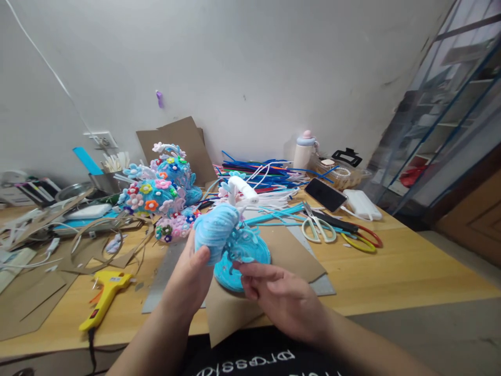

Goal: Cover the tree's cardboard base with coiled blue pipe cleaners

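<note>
A light-blue pipe-cleaner craft (214, 230) with a rounded, ribbed body is tilted above the table. My left hand (191, 277) wraps round its left side, thumb in front. A white curved piece (243, 189) rises from its top. At the craft's lower right is a flat blue disc base (258, 256); small curled blue bits fill the space between body and disc. My right hand (285, 292) has its thumb and fingertips pinched at the disc's front, by those bits. What exactly the right fingertips hold is too small to make out.
A yellow glue gun (105, 297) lies at left. Behind it stand flower-covered pipe-cleaner crafts (152, 193). Loose pipe cleaners (270, 177) pile along the wall. Scissors (318, 224), pliers (364, 237), a phone (325, 194) and a white power bank (362, 204) lie at right. Brown cardboard (295, 253) sits under my hands.
</note>
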`<state>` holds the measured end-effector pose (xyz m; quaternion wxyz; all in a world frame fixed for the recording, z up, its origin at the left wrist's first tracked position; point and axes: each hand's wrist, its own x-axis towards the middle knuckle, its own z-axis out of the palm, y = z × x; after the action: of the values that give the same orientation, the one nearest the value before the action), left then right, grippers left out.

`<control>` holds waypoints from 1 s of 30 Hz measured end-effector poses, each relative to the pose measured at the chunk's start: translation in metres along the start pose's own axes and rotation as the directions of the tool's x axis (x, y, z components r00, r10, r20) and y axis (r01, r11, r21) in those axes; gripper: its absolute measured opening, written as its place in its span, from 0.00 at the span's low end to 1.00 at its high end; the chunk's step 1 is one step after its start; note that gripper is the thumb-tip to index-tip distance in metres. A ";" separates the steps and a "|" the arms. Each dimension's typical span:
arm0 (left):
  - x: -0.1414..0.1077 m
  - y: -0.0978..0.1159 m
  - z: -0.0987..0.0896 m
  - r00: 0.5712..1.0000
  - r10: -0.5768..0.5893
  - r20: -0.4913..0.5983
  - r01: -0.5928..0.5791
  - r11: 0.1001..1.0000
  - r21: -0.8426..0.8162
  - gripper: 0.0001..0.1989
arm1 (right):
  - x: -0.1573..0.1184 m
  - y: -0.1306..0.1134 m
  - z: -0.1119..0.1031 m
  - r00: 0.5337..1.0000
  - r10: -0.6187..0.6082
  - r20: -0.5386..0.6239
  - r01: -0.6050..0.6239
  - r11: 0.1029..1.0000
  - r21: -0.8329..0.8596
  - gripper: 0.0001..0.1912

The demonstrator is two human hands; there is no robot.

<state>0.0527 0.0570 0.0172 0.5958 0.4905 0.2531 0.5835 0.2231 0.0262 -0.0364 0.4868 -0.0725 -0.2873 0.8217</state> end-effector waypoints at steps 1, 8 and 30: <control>0.000 0.000 -0.001 1.000 -0.008 0.025 0.008 1.000 -0.010 0.31 | 0.001 -0.001 0.000 0.999 0.037 0.008 -0.038 0.999 0.033 0.19; -0.002 -0.003 -0.002 0.995 -0.057 0.079 0.059 0.998 -0.029 0.32 | 0.004 -0.005 -0.005 0.962 0.271 0.024 -0.271 0.945 0.186 0.11; -0.005 -0.011 -0.008 0.989 -0.126 -0.073 0.132 0.988 0.074 0.43 | 0.007 0.001 -0.003 0.954 0.089 -0.285 -0.192 0.914 -0.358 0.20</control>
<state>0.0499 0.0565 0.0036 0.6035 0.4761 0.3273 0.5495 0.2196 0.0325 -0.0385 0.4363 -0.2948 -0.3683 0.7662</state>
